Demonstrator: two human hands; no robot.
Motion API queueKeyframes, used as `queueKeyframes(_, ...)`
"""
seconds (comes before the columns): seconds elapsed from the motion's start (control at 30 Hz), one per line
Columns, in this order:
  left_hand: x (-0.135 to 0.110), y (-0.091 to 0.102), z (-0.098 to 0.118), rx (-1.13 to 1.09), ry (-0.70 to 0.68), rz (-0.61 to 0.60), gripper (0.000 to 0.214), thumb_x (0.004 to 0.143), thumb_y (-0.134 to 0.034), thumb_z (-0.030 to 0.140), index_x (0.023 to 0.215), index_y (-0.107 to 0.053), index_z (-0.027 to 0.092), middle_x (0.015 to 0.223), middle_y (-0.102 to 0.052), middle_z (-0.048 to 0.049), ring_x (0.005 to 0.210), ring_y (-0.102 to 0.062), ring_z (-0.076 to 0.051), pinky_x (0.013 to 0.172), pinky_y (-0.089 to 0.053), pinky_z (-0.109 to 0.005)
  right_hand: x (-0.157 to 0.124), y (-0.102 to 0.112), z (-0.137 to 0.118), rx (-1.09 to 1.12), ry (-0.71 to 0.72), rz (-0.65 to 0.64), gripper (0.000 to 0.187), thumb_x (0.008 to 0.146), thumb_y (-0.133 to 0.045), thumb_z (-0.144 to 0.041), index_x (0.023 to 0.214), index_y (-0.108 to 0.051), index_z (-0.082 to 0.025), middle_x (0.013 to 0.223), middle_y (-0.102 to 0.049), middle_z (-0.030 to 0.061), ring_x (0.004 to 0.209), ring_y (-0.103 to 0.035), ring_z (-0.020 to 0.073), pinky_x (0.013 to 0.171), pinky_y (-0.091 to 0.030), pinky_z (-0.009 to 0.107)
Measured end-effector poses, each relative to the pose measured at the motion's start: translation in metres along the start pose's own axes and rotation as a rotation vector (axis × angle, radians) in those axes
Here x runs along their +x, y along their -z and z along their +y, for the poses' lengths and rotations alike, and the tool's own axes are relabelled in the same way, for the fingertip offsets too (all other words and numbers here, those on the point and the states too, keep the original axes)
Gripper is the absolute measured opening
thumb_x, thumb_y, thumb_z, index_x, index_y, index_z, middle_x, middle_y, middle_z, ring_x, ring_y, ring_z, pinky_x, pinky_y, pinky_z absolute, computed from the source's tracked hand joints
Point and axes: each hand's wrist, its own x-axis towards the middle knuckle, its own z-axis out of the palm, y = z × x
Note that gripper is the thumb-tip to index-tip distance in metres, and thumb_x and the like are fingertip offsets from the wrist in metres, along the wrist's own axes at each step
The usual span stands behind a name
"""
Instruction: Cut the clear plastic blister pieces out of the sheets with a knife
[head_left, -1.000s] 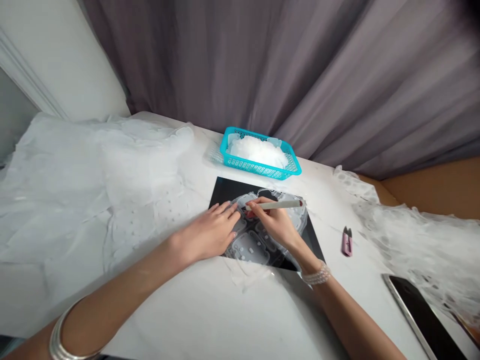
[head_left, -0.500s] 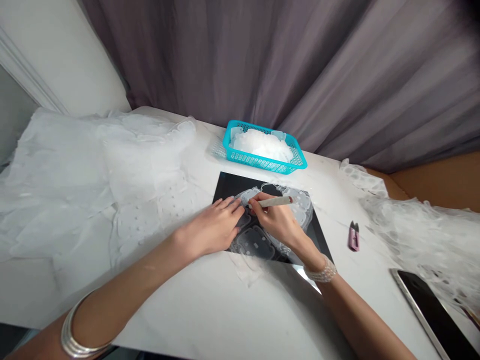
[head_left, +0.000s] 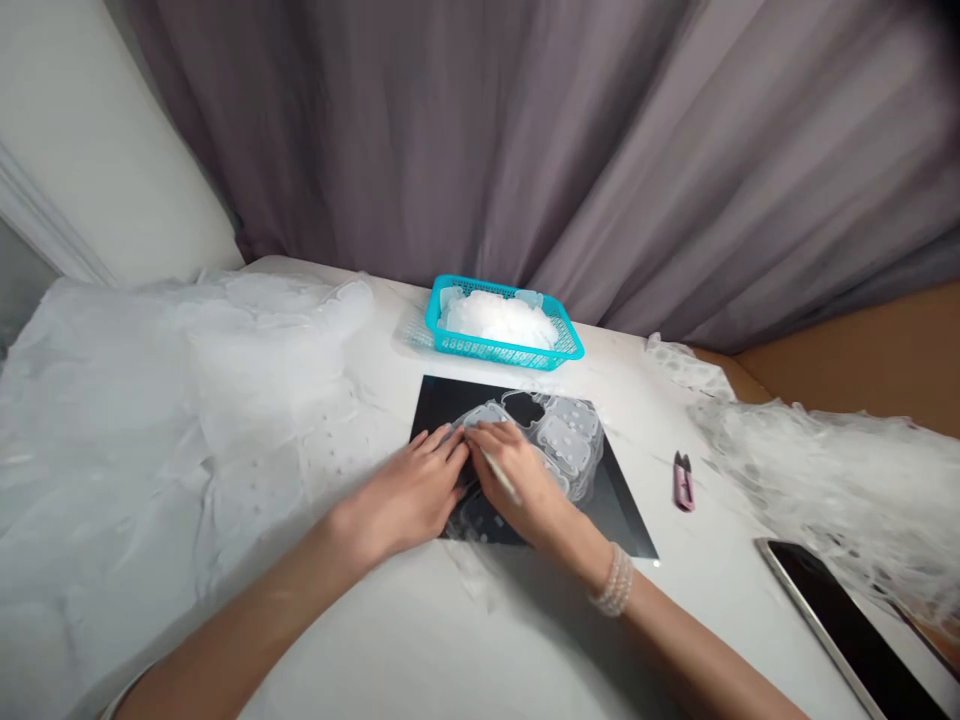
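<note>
Nearest, two bare forearms reach onto one white table (head_left: 420, 640), and the right wrist wears one pearl bracelet (head_left: 614, 581). Both hands meet on one piece of white lace (head_left: 559, 445) spread over one black board (head_left: 622, 500) at the table's middle. The left hand (head_left: 409, 490) lies palm down with its fingers stretched out nearly flat, pinning the lace's near-left edge and gripping nothing. The right hand (head_left: 517, 475) is curled lightly around one slim white pen-like tool (head_left: 499, 474), which slants across the hand; its working end is hidden among the fingers, so I cannot tell whether it touches the lace. The fingertips of the two hands almost meet over the lace, and most of the lace fans out beyond and to the right of them.

Right of the board lies one small pink thread snipper (head_left: 682, 481), apart from the hand, and one dark-screened phone (head_left: 847, 630) sits at the near right edge. Two heaps of white fabric flank the work: a broad one (head_left: 150, 400) on the left, a frillier one (head_left: 825, 470) on the right. Beyond the board stands one turquoise basket (head_left: 480, 348) holding white scraps, with the grey curtain (head_left: 525, 150) behind it
</note>
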Motion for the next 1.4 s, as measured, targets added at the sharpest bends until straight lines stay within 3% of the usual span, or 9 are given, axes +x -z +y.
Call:
queueKeyframes(0.2,-0.003,-0.003,-0.005,0.029,-0.012,0.0,0.054,0.096,-0.032,0.021,0.146,-0.045,0.009,0.157,-0.034,-0.0179,0.148,-0.029,-0.03,0.119,-0.032,-0.05,-0.002,-0.016,-0.016,-0.04,-0.128,-0.007,0.037,0.09,-0.046,-0.005,0.124,-0.061,-0.005,0.12,-0.066,0.028,0.113,-0.061,0.0393,0.095,-0.049,0.055)
queueKeyframes(0.33,-0.003,-0.01,-0.009,0.038,0.016,0.007,0.057,0.096,-0.034,0.024,0.151,-0.04,0.01,0.159,-0.031,-0.0141,0.149,-0.028,-0.029,0.119,-0.032,-0.051,-0.001,-0.015,-0.012,0.114,-0.139,0.069,0.033,0.085,-0.048,-0.005,0.112,-0.066,-0.013,0.105,-0.073,0.0177,0.095,-0.068,0.0307,0.087,-0.054,0.043)
queueKeyframes(0.47,-0.002,-0.015,-0.01,0.037,0.049,0.027,0.059,0.101,-0.035,0.034,0.154,-0.034,0.01,0.161,-0.029,-0.0105,0.15,-0.027,-0.029,0.119,-0.032,-0.05,-0.013,0.024,0.045,0.36,-0.301,0.301,0.03,0.091,-0.044,-0.018,0.113,-0.064,-0.02,0.097,-0.075,0.0087,0.076,-0.069,0.0209,0.072,-0.058,0.035)
queueKeyframes(0.67,-0.003,-0.01,-0.008,-0.027,0.067,0.012,0.057,0.1,-0.035,0.033,0.155,-0.034,0.015,0.161,-0.027,-0.0096,0.15,-0.028,-0.029,0.121,-0.026,-0.053,-0.064,0.099,0.144,0.686,-0.62,0.554,0.027,0.089,-0.06,-0.049,0.09,-0.069,-0.024,0.08,-0.073,0.0121,0.077,-0.074,0.0288,0.074,-0.062,0.045)
queueKeyframes(0.9,0.01,0.03,0.016,-0.774,0.269,0.19,0.056,0.094,-0.047,0.059,0.131,-0.063,0.021,0.142,-0.059,-0.0128,0.135,-0.05,-0.033,0.112,-0.039,-0.051,-0.055,0.081,0.041,0.965,-0.458,0.413,0.029,0.096,-0.058,-0.046,0.11,-0.073,-0.026,0.117,-0.073,0.0079,0.106,-0.071,0.0236,0.094,-0.057,0.04)
queueKeyframes(1.03,0.026,0.026,0.032,-1.532,0.398,0.072,0.058,0.091,-0.05,0.064,0.107,-0.071,0.012,0.101,-0.075,-0.0159,0.094,-0.071,-0.027,0.081,-0.056,-0.037,-0.055,0.086,-0.012,0.682,-0.02,-0.028,0.029,0.101,-0.049,-0.032,0.122,-0.069,-0.034,0.105,-0.074,0.0028,0.094,-0.07,0.0189,0.087,-0.056,0.035)
queueKeyframes(1.1,0.03,0.016,0.034,-1.573,0.455,0.066,0.041,0.084,-0.067,0.05,0.096,-0.073,0.011,0.093,-0.076,-0.0138,0.083,-0.071,-0.023,0.073,-0.055,-0.031,-0.056,0.088,-0.013,0.627,0.011,-0.056,0.03,0.102,-0.044,-0.033,0.12,-0.068,-0.033,0.098,-0.075,0.002,0.081,-0.069,0.0184,0.077,-0.056,0.033)
queueKeyframes(1.23,0.029,0.003,0.033,-1.472,0.468,0.147,0.027,0.078,-0.074,0.032,0.098,-0.073,0.014,0.086,-0.076,-0.0088,0.082,-0.072,-0.021,0.077,-0.054,-0.03,-0.039,0.081,0.021,0.502,-0.336,0.22,0.034,0.102,-0.042,-0.04,0.081,-0.063,-0.023,0.084,-0.072,0.0039,0.069,-0.062,0.0173,0.064,-0.046,0.03)
queueKeyframes(1.4,0.026,0.002,0.035,-1.207,0.371,0.174,0.022,0.084,-0.068,0.038,0.087,-0.073,0.016,0.079,-0.074,-0.0049,0.079,-0.071,-0.022,0.076,-0.053,-0.031,-0.004,0.061,0.041,0.561,-0.363,-0.019,0.04,0.083,-0.063,-0.036,0.061,-0.033,-0.023,0.055,-0.04,-0.0055,0.053,-0.036,0.011,0.052,-0.028,0.025)
